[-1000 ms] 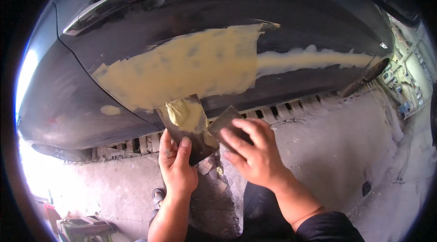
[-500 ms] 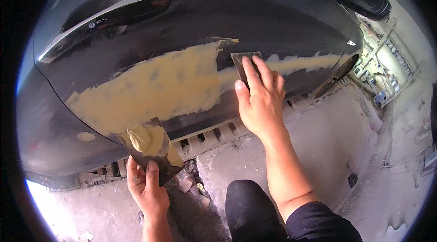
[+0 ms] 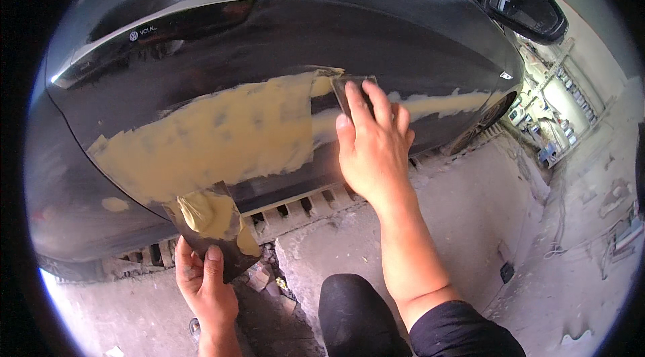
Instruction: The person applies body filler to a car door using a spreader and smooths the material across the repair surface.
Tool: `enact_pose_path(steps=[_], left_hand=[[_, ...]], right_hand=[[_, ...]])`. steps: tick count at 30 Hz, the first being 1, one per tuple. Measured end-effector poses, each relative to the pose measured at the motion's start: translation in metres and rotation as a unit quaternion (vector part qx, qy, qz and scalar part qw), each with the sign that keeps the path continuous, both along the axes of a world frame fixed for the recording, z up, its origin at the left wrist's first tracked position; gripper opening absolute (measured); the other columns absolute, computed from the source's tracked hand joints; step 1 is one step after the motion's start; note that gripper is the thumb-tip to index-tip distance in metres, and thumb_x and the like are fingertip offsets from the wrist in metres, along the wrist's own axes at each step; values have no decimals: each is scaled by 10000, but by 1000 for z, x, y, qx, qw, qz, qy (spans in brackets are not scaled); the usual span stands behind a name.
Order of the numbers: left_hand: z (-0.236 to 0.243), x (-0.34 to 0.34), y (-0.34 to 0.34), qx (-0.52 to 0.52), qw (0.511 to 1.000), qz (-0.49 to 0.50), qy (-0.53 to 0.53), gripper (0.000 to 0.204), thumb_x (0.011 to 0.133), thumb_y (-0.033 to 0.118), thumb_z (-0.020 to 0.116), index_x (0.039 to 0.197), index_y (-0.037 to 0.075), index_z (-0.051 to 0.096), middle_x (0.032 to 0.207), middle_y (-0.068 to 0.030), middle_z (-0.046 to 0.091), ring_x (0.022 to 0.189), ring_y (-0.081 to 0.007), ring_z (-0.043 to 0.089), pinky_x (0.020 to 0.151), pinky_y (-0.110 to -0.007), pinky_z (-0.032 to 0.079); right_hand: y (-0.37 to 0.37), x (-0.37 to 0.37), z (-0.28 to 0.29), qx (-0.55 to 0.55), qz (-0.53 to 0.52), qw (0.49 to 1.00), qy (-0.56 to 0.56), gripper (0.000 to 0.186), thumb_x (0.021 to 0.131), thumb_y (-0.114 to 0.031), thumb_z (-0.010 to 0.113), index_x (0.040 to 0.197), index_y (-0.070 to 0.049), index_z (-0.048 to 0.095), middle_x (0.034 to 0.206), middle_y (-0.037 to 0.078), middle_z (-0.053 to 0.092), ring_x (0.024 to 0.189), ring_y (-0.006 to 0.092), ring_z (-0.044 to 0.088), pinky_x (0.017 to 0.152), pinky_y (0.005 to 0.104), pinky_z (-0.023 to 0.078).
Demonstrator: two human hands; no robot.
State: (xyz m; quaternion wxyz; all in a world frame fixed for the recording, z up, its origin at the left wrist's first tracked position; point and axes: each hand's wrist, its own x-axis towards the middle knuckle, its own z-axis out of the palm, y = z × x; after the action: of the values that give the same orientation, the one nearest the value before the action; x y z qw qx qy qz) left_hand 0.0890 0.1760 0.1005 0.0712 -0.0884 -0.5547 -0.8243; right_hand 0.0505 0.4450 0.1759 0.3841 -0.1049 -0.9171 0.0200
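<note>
Left hand (image 3: pixel 208 290) has a board (image 3: pixel 235 261) pinched between thumb and curled fingers, yellow filler (image 3: pixel 213 214) heaped on it, by the lower edge of the car (image 3: pixel 322 34). Right hand (image 3: pixel 373 142), fingers slightly spread, holds and partly hides a scraper (image 3: pixel 342 94) at the car's side. Small containers (image 3: pixel 570 134) sit beyond the car, contents too tiny to tell.
</note>
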Motion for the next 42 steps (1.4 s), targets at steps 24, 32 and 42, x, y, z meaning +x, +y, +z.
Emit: enact_pose_path(steps=[24,32,42], left_hand=[[-8,-16,0,15,1000,0,-10,465,960,19,563,1408,-29,448,1272,-99,606,1159,-173,564,1018,-317,418],[-9,-16,-2,37,997,28,-60,490,952,14,597,1417,-15,444,1241,-78,603,1110,-128,553,976,-260,404],[-10,-11,-4,37,996,49,-70,495,958,14,584,1424,-21,422,1207,-97,624,1084,-140,576,976,-284,423]], right_hand=[[-11,-4,-33,33,34,999,-26,524,917,-213,597,1423,-145,478,1467,122,382,1218,413,386,960,584,364],[-1,-11,-91,24,69,997,28,551,901,-219,628,1432,-160,492,1485,108,373,1230,424,375,1002,564,336],[13,-19,-162,29,82,993,77,526,907,-241,636,1418,-185,525,1497,87,387,1222,434,389,1021,548,327]])
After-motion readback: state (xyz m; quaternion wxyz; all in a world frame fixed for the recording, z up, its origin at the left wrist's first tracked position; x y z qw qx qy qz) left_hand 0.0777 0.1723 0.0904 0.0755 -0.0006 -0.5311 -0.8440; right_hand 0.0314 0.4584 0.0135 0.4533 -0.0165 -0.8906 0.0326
